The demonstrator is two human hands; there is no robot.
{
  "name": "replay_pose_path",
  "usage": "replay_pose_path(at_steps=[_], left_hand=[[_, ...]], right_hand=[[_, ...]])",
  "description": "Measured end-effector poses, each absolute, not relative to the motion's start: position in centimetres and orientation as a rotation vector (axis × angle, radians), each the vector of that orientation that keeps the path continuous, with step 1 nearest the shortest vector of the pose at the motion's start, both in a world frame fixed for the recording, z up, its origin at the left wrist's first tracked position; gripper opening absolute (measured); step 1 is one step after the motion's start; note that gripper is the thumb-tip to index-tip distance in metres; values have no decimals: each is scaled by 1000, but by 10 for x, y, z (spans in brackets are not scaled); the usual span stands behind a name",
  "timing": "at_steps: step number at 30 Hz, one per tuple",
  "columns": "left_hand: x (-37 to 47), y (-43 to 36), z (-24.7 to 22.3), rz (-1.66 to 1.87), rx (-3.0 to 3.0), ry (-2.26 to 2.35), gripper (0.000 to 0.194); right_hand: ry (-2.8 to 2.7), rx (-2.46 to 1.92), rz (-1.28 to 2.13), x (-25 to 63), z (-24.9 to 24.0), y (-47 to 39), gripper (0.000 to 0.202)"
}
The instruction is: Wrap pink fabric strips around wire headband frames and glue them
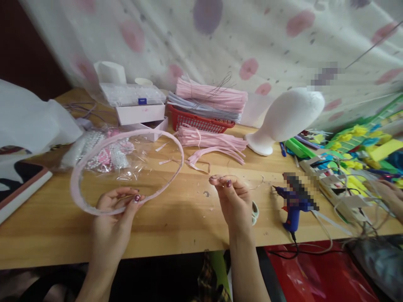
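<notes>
1. A pink hoop (pixel 75 191) tilts above the table (pixel 176 237), toward its front left corner.
2. The left hand (pixel 111 224) grasps its lower rim between thumb and fingers.
3. The right hand (pixel 234 201) pinches its fingers together; whether on anything, I cannot tell.
4. Near the front edge is a glue gun (pixel 292 219); near the back, a red basket (pixel 190 121).

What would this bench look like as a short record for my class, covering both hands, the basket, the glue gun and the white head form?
Left hand: grips the near edge of a pink hoop
Right hand: pinched closed, right of the hoop; anything held is too small to tell
Red basket: bears pink and pale bundles
Blue glue gun: on the table, right of the right hand
White head form: behind the glue gun
</notes>
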State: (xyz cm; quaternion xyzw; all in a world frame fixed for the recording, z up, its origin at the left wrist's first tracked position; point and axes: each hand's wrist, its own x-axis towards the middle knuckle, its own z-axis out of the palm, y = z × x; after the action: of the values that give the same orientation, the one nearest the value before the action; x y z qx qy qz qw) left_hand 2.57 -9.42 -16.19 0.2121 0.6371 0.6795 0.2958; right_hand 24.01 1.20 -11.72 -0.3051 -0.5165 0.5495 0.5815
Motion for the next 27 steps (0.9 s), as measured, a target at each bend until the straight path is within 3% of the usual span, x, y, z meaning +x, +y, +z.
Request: replay_pose_path(at_steps=[4,10,16,27], left_hand=[[24,-85,-164,1790,516,1714,37],[25,-79,-165,1733,519,1705,46],[29,-77,-162,1708,498,1730,48],[30,-76,-161,1684,503,1757,48]], right_hand=[[-1185,-698,1298,238,-119,10,11],[-1132,-671,1296,235,-121,10,31],[-1117,-688,1337,232,-121,7,27],[-1185,-765,1288,232,-110,0,62]])
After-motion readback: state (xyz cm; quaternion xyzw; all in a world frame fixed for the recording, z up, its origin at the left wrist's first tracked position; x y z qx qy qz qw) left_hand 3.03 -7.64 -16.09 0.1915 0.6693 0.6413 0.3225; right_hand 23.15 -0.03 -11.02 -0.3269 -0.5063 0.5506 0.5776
